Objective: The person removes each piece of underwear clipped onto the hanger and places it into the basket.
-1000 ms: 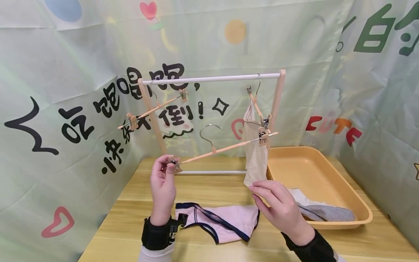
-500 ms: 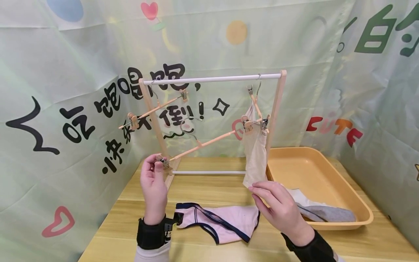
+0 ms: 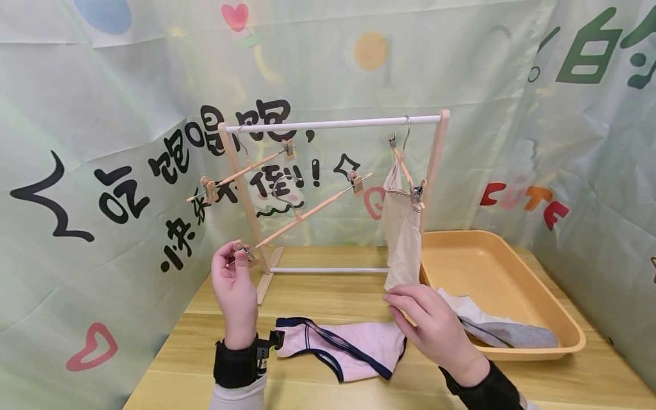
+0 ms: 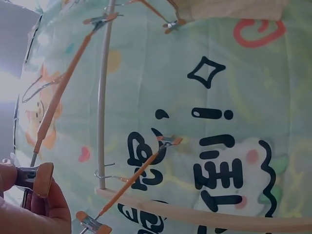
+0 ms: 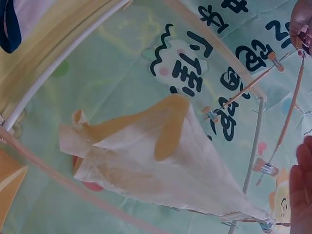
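Grip, left hand (image 3: 234,293): thumb and fingers pinch the near clip (image 3: 245,253) of the loose hanger (image 3: 302,216), between seven and eight o'clock; presumably held there to keep the clip's handles in reach.
Black slogan (image 3: 205,131): wall cloth, nine to eleven; reads 吃饱喝饱, 快乐不倒!, partly crossed by hangers.
Left rail hanger (image 3: 251,167): ten o'clock, hooked on the rack rail (image 3: 333,123); both clips bare.
Loose hanger: slants up from the left hand toward one o'clock, its hook apart from the rail; far clip (image 3: 355,181) bare. Held by one end only, which likely explains the slant.
Pink garment (image 3: 353,344): six o'clock, flat on the table (image 3: 189,347), navy edging; seemingly laid within reach of both hands.
Beige cloth (image 3: 402,239): four o'clock, hanging from the right rail hanger (image 3: 404,165), apparently clipped by its waistband so it drops straight.
Right hand (image 3: 433,324): between four and five, fingers loosely bent, gripping nothing visible; contact with the cloth's hem cannot be told.
Yellow tray (image 3: 492,250): toward four, white and grey fabric (image 3: 512,330) at its near side.
Coloured lettering (image 3: 538,196): three o'clock, "CUTE".
Green characters (image 3: 589,45): two o'clock, 白 legible, next one cut off.
Brands: none readable.
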`<state>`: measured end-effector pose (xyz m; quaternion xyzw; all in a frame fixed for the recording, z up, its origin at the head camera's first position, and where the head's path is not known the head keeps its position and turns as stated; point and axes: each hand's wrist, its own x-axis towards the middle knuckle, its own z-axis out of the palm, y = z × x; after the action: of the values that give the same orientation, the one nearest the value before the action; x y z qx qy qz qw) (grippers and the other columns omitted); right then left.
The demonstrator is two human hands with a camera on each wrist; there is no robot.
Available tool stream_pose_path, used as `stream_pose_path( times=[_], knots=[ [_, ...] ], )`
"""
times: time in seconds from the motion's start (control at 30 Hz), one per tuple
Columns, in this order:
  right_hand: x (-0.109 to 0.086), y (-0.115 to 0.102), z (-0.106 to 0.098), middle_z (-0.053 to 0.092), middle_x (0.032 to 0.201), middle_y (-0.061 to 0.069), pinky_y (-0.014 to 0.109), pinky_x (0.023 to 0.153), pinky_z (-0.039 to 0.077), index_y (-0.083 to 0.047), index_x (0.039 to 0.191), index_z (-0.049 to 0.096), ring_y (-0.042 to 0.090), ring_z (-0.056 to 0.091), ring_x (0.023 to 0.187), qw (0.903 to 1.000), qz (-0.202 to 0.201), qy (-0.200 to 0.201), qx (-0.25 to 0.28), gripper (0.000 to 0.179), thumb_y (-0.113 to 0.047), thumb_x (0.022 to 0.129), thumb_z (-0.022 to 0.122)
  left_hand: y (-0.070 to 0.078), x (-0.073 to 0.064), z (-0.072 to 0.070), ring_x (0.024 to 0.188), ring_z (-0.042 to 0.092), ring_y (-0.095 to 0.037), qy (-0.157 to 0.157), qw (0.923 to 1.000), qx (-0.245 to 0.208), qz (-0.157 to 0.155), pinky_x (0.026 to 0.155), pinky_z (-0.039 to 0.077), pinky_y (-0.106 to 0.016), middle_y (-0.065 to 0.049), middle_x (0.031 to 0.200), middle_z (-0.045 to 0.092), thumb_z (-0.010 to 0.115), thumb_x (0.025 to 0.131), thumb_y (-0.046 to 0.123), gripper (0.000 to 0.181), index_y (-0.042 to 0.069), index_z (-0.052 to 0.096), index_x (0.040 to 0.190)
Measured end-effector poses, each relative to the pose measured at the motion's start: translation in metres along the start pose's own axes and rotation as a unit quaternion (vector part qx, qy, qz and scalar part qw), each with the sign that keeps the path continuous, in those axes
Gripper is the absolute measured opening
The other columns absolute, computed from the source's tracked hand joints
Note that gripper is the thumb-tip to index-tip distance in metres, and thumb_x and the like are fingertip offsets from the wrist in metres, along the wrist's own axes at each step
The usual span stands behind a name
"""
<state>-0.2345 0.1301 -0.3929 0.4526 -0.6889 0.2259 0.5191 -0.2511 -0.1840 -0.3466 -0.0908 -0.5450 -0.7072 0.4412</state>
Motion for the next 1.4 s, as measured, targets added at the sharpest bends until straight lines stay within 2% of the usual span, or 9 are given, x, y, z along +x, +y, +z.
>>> stream_pose_path(
  times=[0.2,0.43,0.53,0.67,0.87,1.0,1.4],
  knots=[
    [-0.007,0.002,0.004,0.066,0.098,0.007,0.04,0.075,0.05,-0.007,0.104,0.07,0.021,0.061,0.089,0.998,0.033,-0.054,-0.011,0.021,-0.02,0.094,0.057,-0.004,0.0,0.001,0.09,0.054,-0.021,0.004,0.9998,0.017,0.011,0.075,0.051,-0.016,-0.008,0.098,0.056,0.056,0.093,0.01,0.029,-0.012,0.05,0.111],
    [-0.013,0.003,0.007,0.065,0.101,0.003,0.041,0.075,0.051,-0.011,0.105,0.069,0.018,0.059,0.092,0.9925,0.064,-0.104,-0.004,0.021,-0.025,0.095,0.056,-0.008,0.0,0.001,0.09,0.054,-0.022,0.002,0.9991,0.034,0.024,0.076,0.05,-0.015,-0.008,0.098,0.055,0.057,0.093,0.009,0.035,-0.018,0.047,0.112],
    [-0.014,0.003,0.008,0.064,0.102,0.002,0.041,0.075,0.051,-0.012,0.106,0.068,0.017,0.058,0.094,0.9903,0.07,-0.12,0.0,0.018,-0.021,0.092,0.062,-0.011,0.001,0.001,0.09,0.054,-0.022,0.004,0.9989,0.036,0.028,0.076,0.05,-0.015,-0.008,0.097,0.054,0.058,0.092,0.008,0.035,-0.019,0.046,0.112],
    [-0.015,0.004,0.008,0.064,0.104,0.001,0.04,0.076,0.051,-0.014,0.106,0.068,0.017,0.057,0.095,0.9886,0.073,-0.132,0.0,0.027,-0.012,0.079,0.072,-0.012,0.001,0.001,0.088,0.055,-0.022,0.014,0.9984,0.046,0.03,0.074,0.05,-0.015,-0.007,0.096,0.055,0.059,0.091,0.008,0.035,-0.019,0.048,0.111],
    [-0.015,0.004,0.01,0.063,0.103,0.001,0.04,0.077,0.051,-0.014,0.105,0.068,0.017,0.057,0.095,0.9877,0.072,-0.139,0.0,0.032,-0.01,0.074,0.075,-0.014,0.001,0.001,0.083,0.055,-0.02,0.026,0.9958,0.083,0.028,0.073,0.051,-0.015,-0.007,0.095,0.055,0.06,0.091,0.011,0.035,-0.017,0.051,0.11],
    [-0.016,0.004,0.011,0.063,0.103,0.001,0.039,0.078,0.051,-0.014,0.104,0.068,0.016,0.057,0.095,0.9872,0.071,-0.143,-0.003,0.031,-0.011,0.075,0.075,-0.015,0.001,0.001,0.08,0.055,-0.02,0.034,0.9937,0.103,0.029,0.071,0.051,-0.014,-0.007,0.093,0.055,0.061,0.091,0.012,0.035,-0.016,0.052,0.109],
    [-0.02,0.002,0.011,0.062,0.103,0.001,0.039,0.081,0.05,-0.014,0.103,0.067,0.016,0.056,0.097,0.9828,0.088,-0.162,-0.005,0.019,-0.015,0.084,0.069,-0.024,0.004,-0.004,0.077,0.056,-0.019,0.046,0.9897,0.133,0.025,0.069,0.052,-0.014,-0.004,0.092,0.055,0.061,0.091,0.016,0.036,-0.014,0.054,0.109]
  ],
)
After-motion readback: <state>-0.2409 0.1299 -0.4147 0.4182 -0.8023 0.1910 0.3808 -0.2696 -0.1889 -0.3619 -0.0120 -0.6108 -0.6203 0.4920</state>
